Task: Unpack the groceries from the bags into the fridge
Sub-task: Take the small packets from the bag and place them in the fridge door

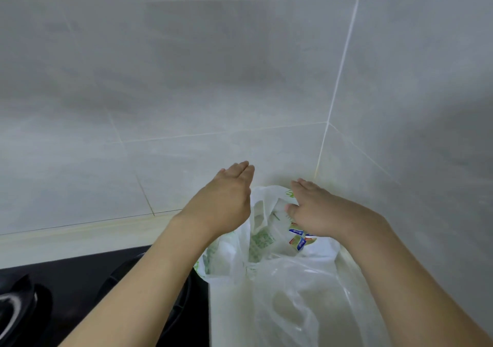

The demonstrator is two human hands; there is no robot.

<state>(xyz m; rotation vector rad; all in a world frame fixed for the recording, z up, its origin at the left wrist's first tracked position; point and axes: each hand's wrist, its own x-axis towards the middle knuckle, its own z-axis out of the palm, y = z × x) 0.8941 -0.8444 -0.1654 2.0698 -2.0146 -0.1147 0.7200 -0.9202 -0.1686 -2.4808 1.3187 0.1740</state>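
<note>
Head view, looking down into a tiled corner.

Left hand (222, 200) — palm down, fingers (241, 169) straight and held together, reaching forward above the left rim of the white translucent plastic grocery bag (241, 256). It holds nothing; whether the palm brushes the bag's edge cannot be told.

Right hand (317, 208) — palm down over the bag's mouth, fingers (304, 184) extended and relaxed, thumb tucked low toward the opening. No grip visible; the underside of the hand is hidden, so contact with the bag is uncertain.

The grocery bag stands in the corner on the pale table (66, 242), against the grey tiled wall (186, 80). Its mouth is open between the two hands. Inside, a white packet with green print (262, 240) and a white package with blue and red markings (298, 240), the latter just under the right wrist.

Nearer the camera lies a second, clear crumpled plastic bag (293, 306), touching the first; its contents are too blurred to make out.

Left of the bags, a black glass gas hob (80, 280) with a burner ring (13, 304) at the frame's lower left edge. The left forearm crosses above it.
</note>
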